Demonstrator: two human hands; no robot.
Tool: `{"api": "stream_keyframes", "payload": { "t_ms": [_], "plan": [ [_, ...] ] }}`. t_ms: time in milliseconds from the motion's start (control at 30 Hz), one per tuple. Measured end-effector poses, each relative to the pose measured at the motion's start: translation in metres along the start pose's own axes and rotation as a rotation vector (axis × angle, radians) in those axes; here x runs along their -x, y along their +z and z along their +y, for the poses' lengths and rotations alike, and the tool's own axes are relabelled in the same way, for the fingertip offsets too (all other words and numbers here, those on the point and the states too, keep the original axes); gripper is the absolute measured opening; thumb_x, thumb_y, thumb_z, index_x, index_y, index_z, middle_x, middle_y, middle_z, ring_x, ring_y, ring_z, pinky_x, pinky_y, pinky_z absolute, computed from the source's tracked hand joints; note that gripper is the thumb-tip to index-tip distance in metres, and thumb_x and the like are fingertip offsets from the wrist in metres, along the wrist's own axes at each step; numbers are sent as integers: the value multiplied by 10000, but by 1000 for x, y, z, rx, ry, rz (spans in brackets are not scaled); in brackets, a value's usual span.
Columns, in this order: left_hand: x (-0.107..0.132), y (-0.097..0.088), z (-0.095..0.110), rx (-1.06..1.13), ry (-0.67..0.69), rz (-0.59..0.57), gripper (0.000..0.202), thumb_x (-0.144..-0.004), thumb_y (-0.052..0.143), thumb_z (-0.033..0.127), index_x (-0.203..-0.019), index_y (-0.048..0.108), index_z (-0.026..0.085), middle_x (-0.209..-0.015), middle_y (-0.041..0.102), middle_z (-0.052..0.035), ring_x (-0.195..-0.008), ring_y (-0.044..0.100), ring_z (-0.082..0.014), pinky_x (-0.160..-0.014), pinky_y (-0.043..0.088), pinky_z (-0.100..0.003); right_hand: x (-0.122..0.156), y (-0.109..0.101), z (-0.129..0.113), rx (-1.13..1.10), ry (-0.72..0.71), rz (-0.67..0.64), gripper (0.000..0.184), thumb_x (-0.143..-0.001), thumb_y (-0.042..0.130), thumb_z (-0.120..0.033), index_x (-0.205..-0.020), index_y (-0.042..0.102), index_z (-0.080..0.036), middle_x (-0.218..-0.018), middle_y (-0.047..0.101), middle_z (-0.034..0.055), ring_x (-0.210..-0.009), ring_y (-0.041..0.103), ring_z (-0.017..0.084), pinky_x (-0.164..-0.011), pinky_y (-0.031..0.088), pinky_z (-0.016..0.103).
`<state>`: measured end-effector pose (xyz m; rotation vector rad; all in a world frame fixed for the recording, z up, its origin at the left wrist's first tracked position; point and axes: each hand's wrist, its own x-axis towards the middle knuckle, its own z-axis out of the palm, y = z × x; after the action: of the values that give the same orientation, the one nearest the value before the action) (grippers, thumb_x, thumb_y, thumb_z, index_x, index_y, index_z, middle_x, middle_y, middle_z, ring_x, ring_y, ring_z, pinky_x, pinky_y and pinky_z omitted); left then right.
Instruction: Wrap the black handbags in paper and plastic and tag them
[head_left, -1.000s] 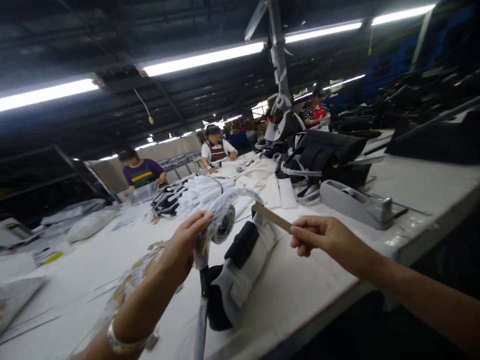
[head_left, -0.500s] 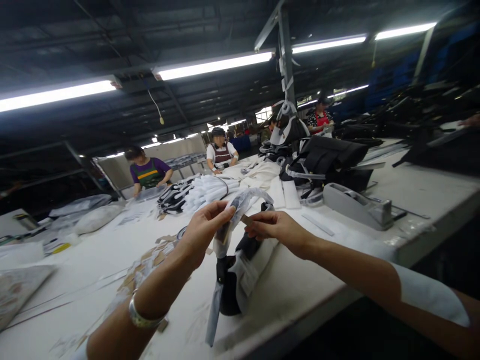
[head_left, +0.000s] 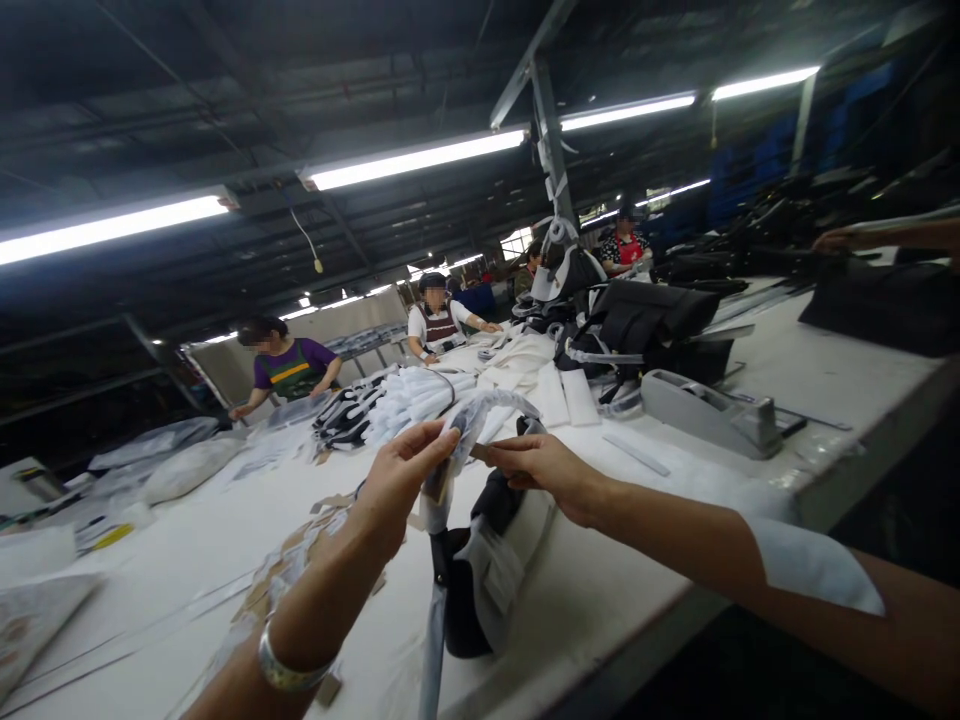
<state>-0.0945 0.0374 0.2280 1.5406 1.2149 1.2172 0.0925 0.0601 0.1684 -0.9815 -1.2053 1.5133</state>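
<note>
A black handbag (head_left: 465,615) with pale wrapping over its side sits on the white table in front of me. Its handle (head_left: 501,399) arches up, covered in clear plastic. My left hand (head_left: 390,490) is closed on the near side of that handle, thumb and fingers pinching the wrapped part. Between the thumb and fingers of my right hand (head_left: 555,472) is a small brown piece (head_left: 478,452), like card or tape, held against or very close to the handle. A plastic-wrapped strap (head_left: 433,650) hangs from the bag's near end.
A grey tape dispenser (head_left: 701,410) stands on the right, before a heap of black bags (head_left: 649,315). Brown and clear scraps (head_left: 281,570) lie at left, with white-wrapped pieces (head_left: 412,398) behind. Co-workers (head_left: 294,368) work across the table; another person's hand (head_left: 832,239) shows at right.
My right hand has moved slightly left, bringing the brown piece closer to the handle. My left hand keeps its grip. A co-worker in a white shirt now reaches an arm out sideways.
</note>
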Motion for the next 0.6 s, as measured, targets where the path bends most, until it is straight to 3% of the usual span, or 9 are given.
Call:
{"api": "stream_keyframes", "payload": {
  "t_ms": [200, 367, 467, 600],
  "plan": [
    [2, 2, 2, -16, 21, -28, 458, -724, 774, 537, -1048, 755, 213, -1004, 742, -44, -1032, 622, -251, -872, 447, -289, -3, 20, -4, -226, -41, -57, 364, -598, 872, -443, -899, 790, -256, -1063, 716, 17, -938, 553, 162, -781, 436, 267],
    [4, 4, 5, 6, -4, -41, 483, -711, 791, 523, -1074, 752, 205, -1004, 751, -58, -1029, 642, -265, -871, 466, -302, 5, 17, -4, -343, -26, -136, 264, -669, 829, -316, -925, 774, -283, -1124, 707, -26, -1003, 575, 148, -799, 447, 248],
    [6, 6, 7, 28, -41, -45, 492, -702, 801, 517, -1077, 751, 203, -964, 757, -55, -948, 669, -252, -842, 477, -307, 12, 15, -7, -390, -38, -142, 233, -734, 782, -395, -927, 764, -266, -1081, 717, -7, -1015, 596, 168, -808, 468, 263],
    [8, 6, 7, 8, -70, -34, 490, -701, 804, 508, -1085, 749, 209, -914, 756, -49, -928, 671, -256, -819, 485, -317, 18, 21, -17, -284, -94, -120, 365, -739, 769, -530, -955, 754, -236, -1063, 720, 21, -1061, 597, 201, -872, 459, 297]
  ]
}}
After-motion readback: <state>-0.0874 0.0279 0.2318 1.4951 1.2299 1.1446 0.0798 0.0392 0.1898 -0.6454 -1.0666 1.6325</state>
